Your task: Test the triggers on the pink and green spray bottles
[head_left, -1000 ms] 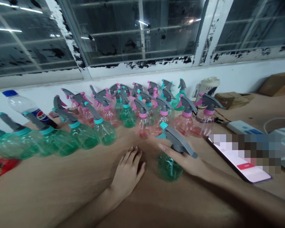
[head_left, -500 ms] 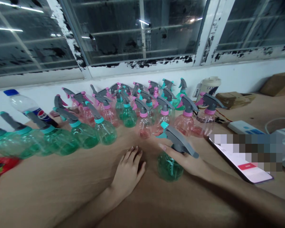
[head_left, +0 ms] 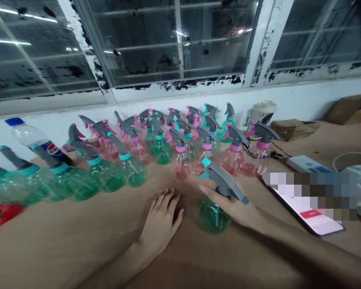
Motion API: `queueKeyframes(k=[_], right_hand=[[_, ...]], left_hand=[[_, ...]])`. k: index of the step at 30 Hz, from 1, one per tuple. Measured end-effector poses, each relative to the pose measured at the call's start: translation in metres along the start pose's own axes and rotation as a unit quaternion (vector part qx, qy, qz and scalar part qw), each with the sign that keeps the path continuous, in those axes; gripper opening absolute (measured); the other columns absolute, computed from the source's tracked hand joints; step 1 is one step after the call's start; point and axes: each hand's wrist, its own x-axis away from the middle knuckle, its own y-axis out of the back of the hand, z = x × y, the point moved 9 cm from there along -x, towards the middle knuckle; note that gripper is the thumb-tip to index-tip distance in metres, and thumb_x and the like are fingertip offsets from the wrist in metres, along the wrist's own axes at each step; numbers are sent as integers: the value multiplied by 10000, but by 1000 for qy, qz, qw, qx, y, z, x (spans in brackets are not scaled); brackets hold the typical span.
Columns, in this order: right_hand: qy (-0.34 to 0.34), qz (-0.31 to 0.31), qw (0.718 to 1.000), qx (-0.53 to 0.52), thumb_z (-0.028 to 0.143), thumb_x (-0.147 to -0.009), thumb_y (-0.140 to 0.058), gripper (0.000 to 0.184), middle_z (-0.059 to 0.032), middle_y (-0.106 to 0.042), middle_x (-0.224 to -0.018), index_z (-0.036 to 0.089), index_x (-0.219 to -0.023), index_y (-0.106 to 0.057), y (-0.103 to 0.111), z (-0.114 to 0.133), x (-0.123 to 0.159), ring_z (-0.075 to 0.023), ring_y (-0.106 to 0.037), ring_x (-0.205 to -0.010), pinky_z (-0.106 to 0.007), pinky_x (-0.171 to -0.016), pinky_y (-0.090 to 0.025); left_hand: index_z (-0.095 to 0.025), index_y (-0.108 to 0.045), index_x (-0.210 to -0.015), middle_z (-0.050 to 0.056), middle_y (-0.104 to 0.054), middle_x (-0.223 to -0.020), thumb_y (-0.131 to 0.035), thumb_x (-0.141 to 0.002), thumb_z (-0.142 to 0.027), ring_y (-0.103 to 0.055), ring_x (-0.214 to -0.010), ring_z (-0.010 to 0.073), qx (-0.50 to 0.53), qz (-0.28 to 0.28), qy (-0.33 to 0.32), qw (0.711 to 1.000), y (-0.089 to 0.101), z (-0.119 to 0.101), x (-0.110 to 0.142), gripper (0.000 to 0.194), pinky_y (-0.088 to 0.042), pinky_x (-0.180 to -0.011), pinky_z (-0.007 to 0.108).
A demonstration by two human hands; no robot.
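My right hand (head_left: 234, 206) is wrapped round the neck of a green spray bottle (head_left: 213, 218), which has a grey and teal trigger head. The bottle stands on the wooden table (head_left: 87, 245), and part of its neck is hidden by my fingers. Flat on the table to its left lies my left hand (head_left: 161, 218), fingers stretched out and holding nothing. Just beyond the hands stands a pink spray bottle (head_left: 182, 162) with a pink collar. A green spray bottle (head_left: 134, 170) is the nearest one on the left, in a row of several green ones.
Many pink and green spray bottles crowd the back by the wall. A cola bottle (head_left: 37, 138) leans at the back left, near red packaging (head_left: 3, 218). To the right are a phone (head_left: 321, 224), a coffee cup (head_left: 264, 110), a power strip (head_left: 309, 163) and brown cardboard (head_left: 295, 129).
The whole view has shifted slightly, with the table things a little lower in the picture. My right hand keeps its grip on the spray bottle, and my left hand stays flat.
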Motion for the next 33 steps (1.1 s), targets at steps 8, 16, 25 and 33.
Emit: queueKeyframes(k=[8,16,25,33], right_hand=[[-2,-6,1000,-3,352,-793,-584,165,74,-388,-570,248,-753,-462,-1,-1,0,-115,-402,-505,-276,-509,-377],[14,6,1000,16,367,-789,-599,159,66,-407,-576,245,-813,-500,1,7,1,-107,-384,-479,-268,-440,-312],[2,44,999,17,398,-795,-576,153,19,-570,-646,246,-794,-558,3,16,-2,-151,-549,-587,-298,-540,-440],[2,56,998,10,375,-820,-528,161,-1,-633,-701,231,-772,-580,3,17,-2,-148,-600,-621,-290,-580,-482]], left_hand=[[-127,-537,-1191,146,-563,-1248,-451,-898,-242,-511,-1146,296,9,12,6,1000,2,3,-3,326,-428,-926,481],[-116,-535,-1213,157,-540,-1281,-445,-909,-264,-471,-1202,294,6,23,-1,1000,-2,7,-4,350,-398,-969,496],[-131,-539,-1212,148,-542,-1285,-457,-906,-264,-469,-1212,291,0,19,-2,1000,-3,8,-4,344,-405,-971,492],[-116,-536,-1217,156,-543,-1281,-456,-906,-265,-472,-1208,298,5,22,-3,1000,-4,8,-4,354,-409,-967,497]])
